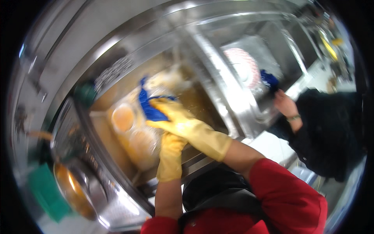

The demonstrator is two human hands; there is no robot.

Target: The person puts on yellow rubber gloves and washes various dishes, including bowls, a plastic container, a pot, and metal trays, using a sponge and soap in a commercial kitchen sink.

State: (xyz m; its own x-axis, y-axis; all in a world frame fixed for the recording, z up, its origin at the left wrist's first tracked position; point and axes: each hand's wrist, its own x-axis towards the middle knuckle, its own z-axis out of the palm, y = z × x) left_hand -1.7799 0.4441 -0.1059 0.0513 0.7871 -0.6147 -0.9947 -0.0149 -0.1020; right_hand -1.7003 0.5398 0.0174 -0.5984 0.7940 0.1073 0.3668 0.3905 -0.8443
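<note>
Both my hands wear yellow rubber gloves and are over a steel sink basin (102,128) of cloudy brownish water with suds. My right hand (173,115) holds a bunched blue cloth (152,111) under its fingers. Just below, my left hand (172,143) is close against the right one. Its fingertips are hidden, so whether it grips anything cannot be told. Left of the cloth is a round orange-tinted item (123,117), with a second blurred round item (143,142) near it, both wet and clear-looking at the edges.
A metal mesh scrubber (114,73) rests on the sink's far ledge. Steel bowls (76,187) and a green container (48,191) stand at left. Beyond the steel divider (219,70), another person's hand (285,103) is by a dark blue cloth (268,79) and a red-rimmed white plate (242,68).
</note>
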